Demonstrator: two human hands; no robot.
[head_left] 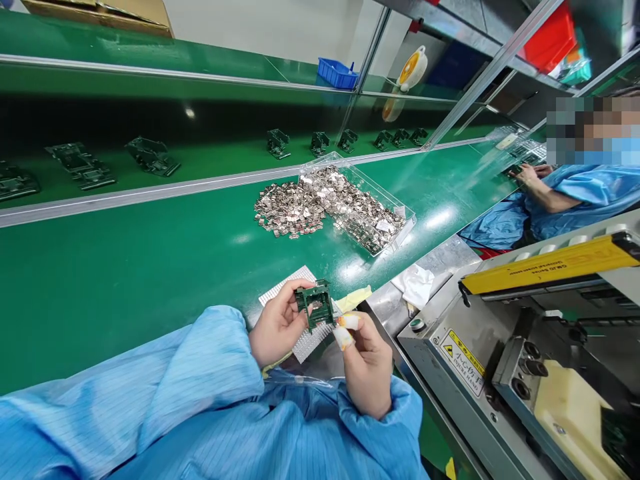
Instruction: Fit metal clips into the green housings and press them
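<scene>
Wearing blue gown [270, 437] at bottom of frame. Holding bracket [325, 312] at lower centre in fingers [287, 293] of left hand [276, 327]; with right hand [369, 363] at bracket's right edge, cannot tell whether pinching anything between taped fingertips [344, 338]. Beneath, grid sheet [309, 345]; at centre, metal pieces [290, 207] beside and inside clear tray [401, 235].

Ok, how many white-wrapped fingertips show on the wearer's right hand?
2: the thumb and index finger, both beside the green frame. The other fingertips are hidden, so more may be wrapped.
</scene>
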